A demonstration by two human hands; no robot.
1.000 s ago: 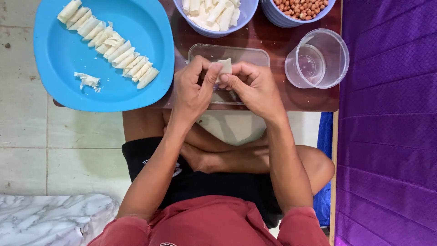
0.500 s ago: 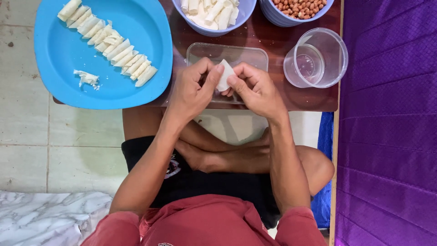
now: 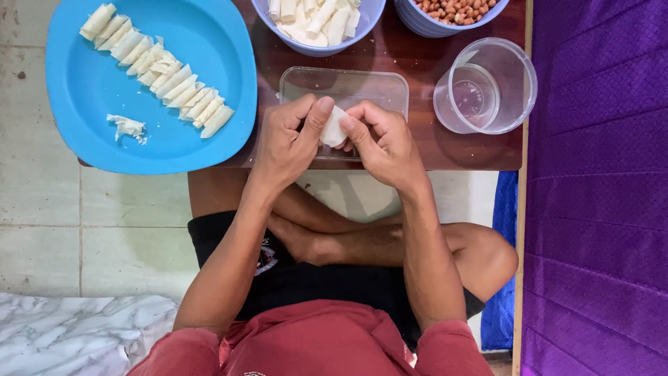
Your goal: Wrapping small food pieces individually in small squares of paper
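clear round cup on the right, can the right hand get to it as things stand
Probably yes. The clear round cup stands apart on the table, just beyond the right hand, with bare tabletop between. But that hand and the left hand both pinch a white wrapper piece, so it is occupied.

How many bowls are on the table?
2, both cut off by the top edge: a bowl of white pieces above the hands, and a bowl of peanuts to its right.
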